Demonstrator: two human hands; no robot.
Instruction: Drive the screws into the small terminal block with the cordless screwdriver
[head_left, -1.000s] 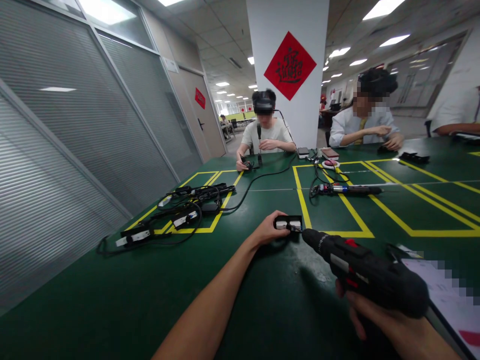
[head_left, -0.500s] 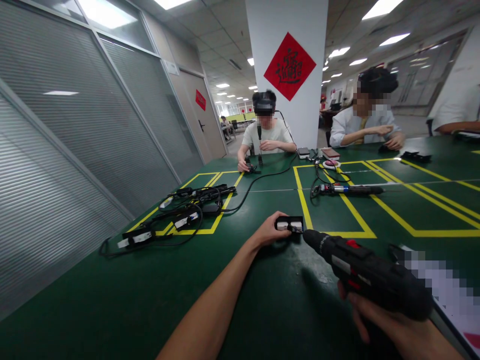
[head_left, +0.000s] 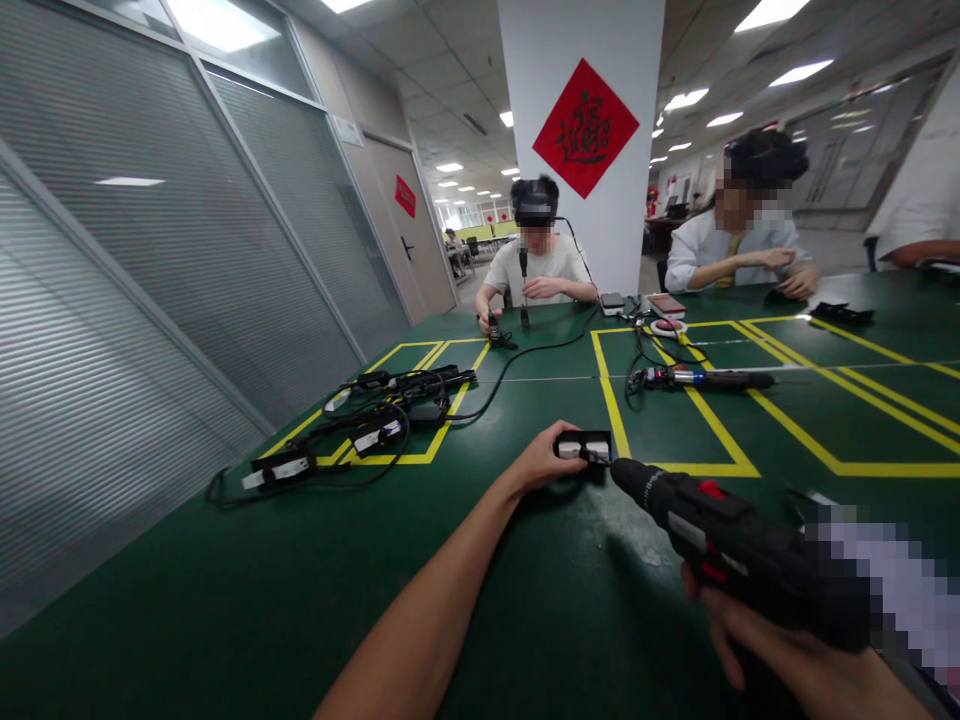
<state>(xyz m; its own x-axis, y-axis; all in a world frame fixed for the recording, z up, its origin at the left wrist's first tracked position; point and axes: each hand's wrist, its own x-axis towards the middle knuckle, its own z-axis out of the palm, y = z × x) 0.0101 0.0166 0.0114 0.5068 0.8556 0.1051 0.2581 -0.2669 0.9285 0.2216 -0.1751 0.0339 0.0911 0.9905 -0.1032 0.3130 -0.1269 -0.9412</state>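
Closed around the left end of a small black box-like part with white pieces inside (head_left: 598, 449), my left hand (head_left: 544, 458) steadies it at the green table (head_left: 510, 560). My right hand (head_left: 757, 630) grips the handle of a black cordless drill (head_left: 720, 535) with red accents. The drill points left, and its chuck is close to the right end of the black part. A thin bit seems to reach the part's front side; whether it touches a screw is too small to tell.
Black cabled devices with white labels (head_left: 379, 433) lie at the left. Beyond my hands rests a slim electric screwdriver (head_left: 705, 380) with its cord. Yellow tape (head_left: 690, 468) marks the table. Across it, one person (head_left: 541, 262) holds a screwdriver upright; another person (head_left: 739, 250) sits further right.
The whole view has shifted slightly. My hands, the black part and the drill keep nearly the same positions relative to each other.
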